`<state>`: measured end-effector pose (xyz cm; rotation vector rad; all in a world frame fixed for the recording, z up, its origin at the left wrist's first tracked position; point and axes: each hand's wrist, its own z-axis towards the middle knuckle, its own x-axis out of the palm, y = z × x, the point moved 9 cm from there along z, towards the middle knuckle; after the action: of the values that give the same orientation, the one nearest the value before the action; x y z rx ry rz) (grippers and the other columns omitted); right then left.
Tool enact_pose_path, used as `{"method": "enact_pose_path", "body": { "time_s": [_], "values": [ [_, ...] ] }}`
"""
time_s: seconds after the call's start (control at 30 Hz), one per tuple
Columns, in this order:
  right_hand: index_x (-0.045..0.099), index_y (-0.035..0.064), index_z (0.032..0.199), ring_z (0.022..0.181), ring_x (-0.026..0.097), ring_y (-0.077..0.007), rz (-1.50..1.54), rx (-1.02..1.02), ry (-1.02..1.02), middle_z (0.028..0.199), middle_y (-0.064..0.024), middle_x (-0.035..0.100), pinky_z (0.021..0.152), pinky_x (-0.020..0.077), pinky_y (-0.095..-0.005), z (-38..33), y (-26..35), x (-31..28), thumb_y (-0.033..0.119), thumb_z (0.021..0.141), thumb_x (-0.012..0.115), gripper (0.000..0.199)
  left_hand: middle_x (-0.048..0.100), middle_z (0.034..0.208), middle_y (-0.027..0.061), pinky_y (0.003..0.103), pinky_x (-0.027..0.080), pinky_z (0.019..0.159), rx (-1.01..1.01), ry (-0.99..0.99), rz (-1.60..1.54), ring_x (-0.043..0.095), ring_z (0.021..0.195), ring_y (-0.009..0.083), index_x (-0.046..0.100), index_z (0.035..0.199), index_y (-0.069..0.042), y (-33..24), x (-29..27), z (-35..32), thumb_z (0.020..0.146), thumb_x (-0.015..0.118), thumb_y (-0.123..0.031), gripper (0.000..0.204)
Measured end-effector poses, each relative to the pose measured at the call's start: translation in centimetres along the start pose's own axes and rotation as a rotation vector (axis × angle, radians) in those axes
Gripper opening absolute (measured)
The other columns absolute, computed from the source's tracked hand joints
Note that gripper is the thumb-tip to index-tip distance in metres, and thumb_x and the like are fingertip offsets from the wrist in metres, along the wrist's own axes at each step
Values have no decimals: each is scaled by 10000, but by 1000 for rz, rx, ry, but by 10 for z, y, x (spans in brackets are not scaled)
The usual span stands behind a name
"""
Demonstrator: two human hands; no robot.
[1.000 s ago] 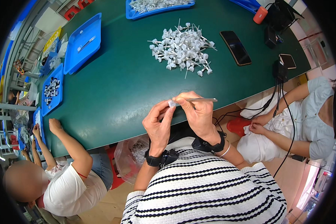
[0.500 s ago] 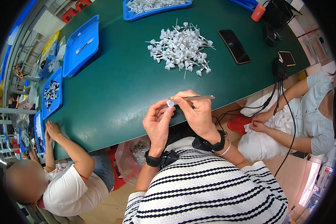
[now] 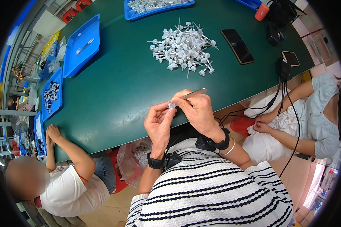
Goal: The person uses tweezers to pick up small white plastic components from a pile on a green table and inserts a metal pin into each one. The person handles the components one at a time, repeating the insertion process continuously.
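Observation:
Between the thumb and fingertips of my left hand (image 3: 158, 125) is a small whitish plastic part (image 3: 172, 106), pinched just over the near side of the green table. My right hand (image 3: 195, 110) is closed around slim metal tweezers (image 3: 195, 93), whose blunt end sticks out past the fingers to the upper right. Its fingertips meet the left ones at the part, so the tweezers' tips are hidden. Farther off lies a loose pile of similar white parts with thin metal stems (image 3: 183, 49).
A phone (image 3: 237, 46) lies right of the pile. Blue trays (image 3: 89, 36) line the left side, and another tray (image 3: 159, 13) of white parts stands at the back. One person (image 3: 75, 170) sits at left, another (image 3: 291, 125) at right near black cables (image 3: 282, 89).
The tweezers have tilted, their free end rising and shifting left. My right hand has turned slightly with them, while my left still pinches the white part.

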<state>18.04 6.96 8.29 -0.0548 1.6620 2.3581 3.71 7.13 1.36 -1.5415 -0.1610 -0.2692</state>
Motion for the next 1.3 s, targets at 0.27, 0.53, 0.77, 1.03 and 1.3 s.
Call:
{"method": "enact_pose_path", "body": {
  "time_s": [0.27, 0.53, 0.77, 1.03, 1.3],
  "values": [
    [666, -9, 821, 619, 629, -220, -134, -127, 3, 800, -83, 675, 547, 490, -313, -2, 27, -4, 63, 856, 667, 80, 640, 1075, 111, 261, 534, 827, -44, 30, -61, 625, 959, 141, 580, 1111, 51, -10, 4, 5, 878, 640, 27, 242],
    [681, -15, 862, 639, 637, -192, -142, -178, -66, 821, -75, 680, 574, 492, -275, -4, 49, -26, 51, 842, 689, 70, 640, 1070, 95, 252, 533, 800, -52, 72, 64, 616, 923, 122, 603, 1104, 32, -11, 4, 1, 868, 641, 39, 238],
    [678, -39, 869, 622, 613, -124, 3, -32, -93, 807, -78, 680, 565, 468, -248, -17, 7, -31, 80, 877, 684, 120, 663, 969, 94, 253, 536, 743, -174, 74, -124, 638, 847, 132, 622, 1032, 8, -14, -2, -6, 880, 630, -20, 155],
    [682, -43, 903, 725, 673, -139, 128, -13, -115, 843, -61, 692, 661, 524, -236, -29, -7, -35, 120, 904, 670, 163, 648, 856, 70, 226, 498, 649, -90, -48, -78, 599, 707, 108, 616, 942, -2, -26, -56, -38, 852, 640, -7, 93],
    [660, -49, 950, 743, 675, -128, 137, 121, -206, 859, -69, 695, 681, 533, -234, -26, -57, -75, 114, 927, 643, 165, 680, 930, 114, 270, 508, 687, -225, -123, 1448, 647, 812, 144, 634, 1062, 29, -83, -178, -138, 779, 722, -72, 313]
  ]
}}
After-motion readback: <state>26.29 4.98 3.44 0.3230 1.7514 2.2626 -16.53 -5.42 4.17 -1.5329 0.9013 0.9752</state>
